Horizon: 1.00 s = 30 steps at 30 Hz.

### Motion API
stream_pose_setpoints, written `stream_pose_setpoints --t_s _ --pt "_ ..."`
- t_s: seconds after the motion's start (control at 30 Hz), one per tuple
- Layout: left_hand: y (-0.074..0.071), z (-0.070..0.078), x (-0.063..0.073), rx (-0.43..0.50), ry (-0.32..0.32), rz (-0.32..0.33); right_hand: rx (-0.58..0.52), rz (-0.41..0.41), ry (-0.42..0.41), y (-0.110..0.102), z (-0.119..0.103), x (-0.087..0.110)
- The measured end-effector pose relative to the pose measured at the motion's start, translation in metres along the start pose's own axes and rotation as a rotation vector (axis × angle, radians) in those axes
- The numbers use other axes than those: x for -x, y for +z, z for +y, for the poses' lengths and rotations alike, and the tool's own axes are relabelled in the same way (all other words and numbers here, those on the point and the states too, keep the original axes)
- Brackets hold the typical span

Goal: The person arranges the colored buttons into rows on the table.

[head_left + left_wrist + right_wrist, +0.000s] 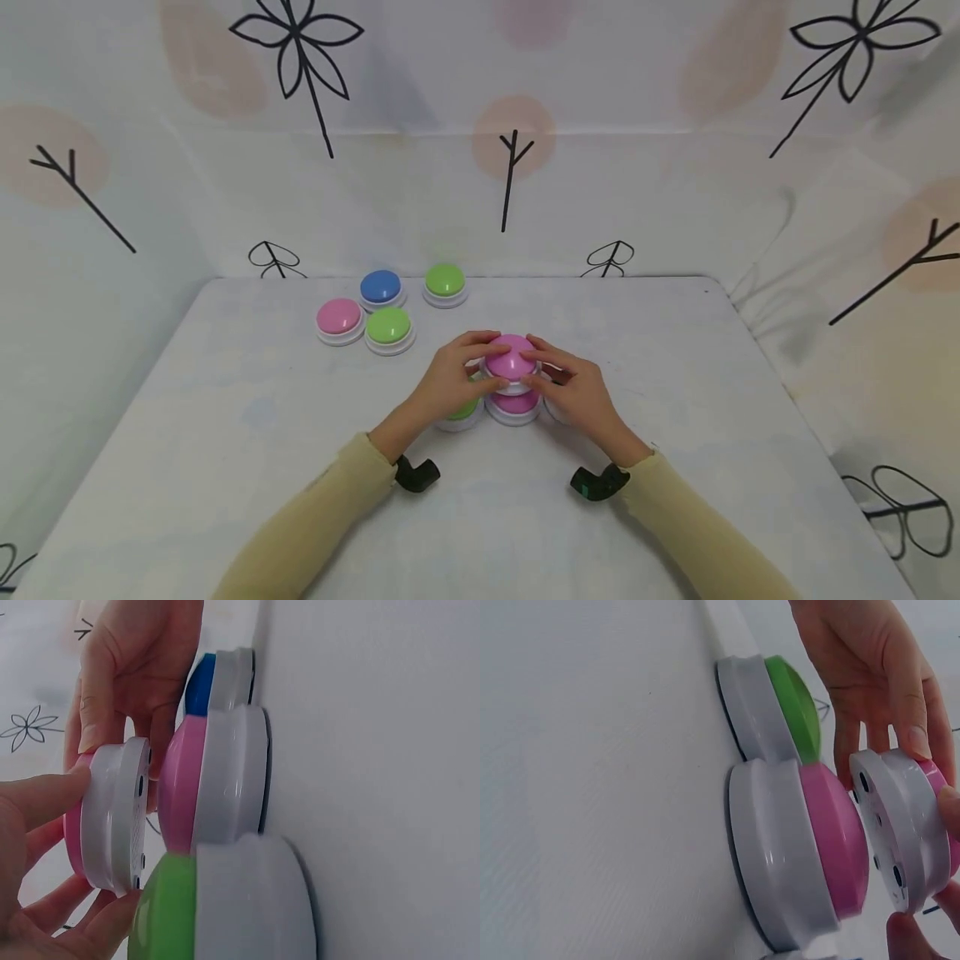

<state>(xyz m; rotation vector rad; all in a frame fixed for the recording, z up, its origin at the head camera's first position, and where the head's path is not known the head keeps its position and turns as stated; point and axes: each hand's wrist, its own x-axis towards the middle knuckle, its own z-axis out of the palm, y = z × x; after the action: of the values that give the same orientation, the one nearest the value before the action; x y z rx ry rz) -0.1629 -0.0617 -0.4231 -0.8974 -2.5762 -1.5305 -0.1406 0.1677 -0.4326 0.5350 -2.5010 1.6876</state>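
Note:
My left hand (450, 375) and right hand (576, 387) grip a pink push button (512, 360) with a white base from its two sides. It is held just above a second pink button (515, 403) that sits on the table. Both wrist views show a gap between the two, and in the right wrist view dark spots dot the underside of the held button (889, 825). Left of the lower pink button stands a green button (463, 412), partly behind my left hand. On its other side is a blue button (199, 684), mostly hidden by my right hand in the head view.
Toward the back left of the white table (300, 483) stand another pink button (339, 317), a blue one (380, 287) and two green ones, the nearer green button (388, 326) and the farther green button (445, 281). A patterned cloth wall (420, 192) rises behind the table.

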Motion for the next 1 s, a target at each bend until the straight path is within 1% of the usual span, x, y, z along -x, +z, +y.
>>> stream_pose_setpoints --t_s 0.17,0.3,0.4,0.5,0.63,0.73,0.83,1.0 --pt "0.012 0.006 -0.006 0.022 0.019 -0.057 0.032 0.013 -0.002 -0.015 0.004 0.012" --pt "0.019 0.012 -0.011 0.046 0.024 -0.096 0.057 0.027 0.019 -0.027 0.007 0.021" --pt "0.024 0.014 -0.015 0.056 0.021 -0.104 0.079 0.034 0.03 -0.034 0.007 0.024" --pt "0.03 0.016 -0.019 0.063 0.033 -0.104 0.103 0.04 0.038 -0.041 0.008 0.027" --pt "0.04 0.018 -0.028 0.051 0.055 -0.111 0.124 0.059 0.047 -0.051 0.009 0.032" --pt "0.049 0.019 -0.034 0.057 0.055 -0.118 0.118 0.075 0.05 -0.06 0.01 0.036" --pt "0.058 0.021 -0.04 0.099 0.055 -0.138 0.121 0.096 0.056 -0.068 0.011 0.041" --pt "0.07 0.021 -0.048 0.171 0.075 -0.178 0.134 0.136 0.067 -0.078 0.017 0.048"
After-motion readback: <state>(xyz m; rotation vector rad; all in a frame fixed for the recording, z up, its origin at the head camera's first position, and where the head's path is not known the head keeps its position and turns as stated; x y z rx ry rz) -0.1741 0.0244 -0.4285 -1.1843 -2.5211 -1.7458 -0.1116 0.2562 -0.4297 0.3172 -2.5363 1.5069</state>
